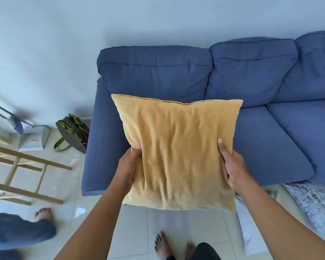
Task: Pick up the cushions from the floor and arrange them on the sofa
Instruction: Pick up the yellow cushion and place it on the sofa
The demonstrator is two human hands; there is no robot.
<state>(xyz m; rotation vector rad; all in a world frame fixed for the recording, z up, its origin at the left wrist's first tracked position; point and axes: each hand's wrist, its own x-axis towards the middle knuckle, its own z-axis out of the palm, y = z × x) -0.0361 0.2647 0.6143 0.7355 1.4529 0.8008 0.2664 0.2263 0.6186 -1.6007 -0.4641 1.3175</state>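
Observation:
A square yellow cushion hangs in the air in front of the left end of a blue sofa. My left hand grips its left edge and my right hand grips its right edge, thumb on the front face. The cushion covers most of the sofa's left seat. A grey-and-white patterned cushion lies on the floor at the right, against the sofa's front. A pale cushion or cloth lies on the tiles beside it, partly hidden by my right arm.
My bare feet stand on pale tiles just before the sofa. Another person's foot and jeans leg are at the lower left. A wooden rack leans at left, with a dark green-strapped bag and a dustpan by the wall.

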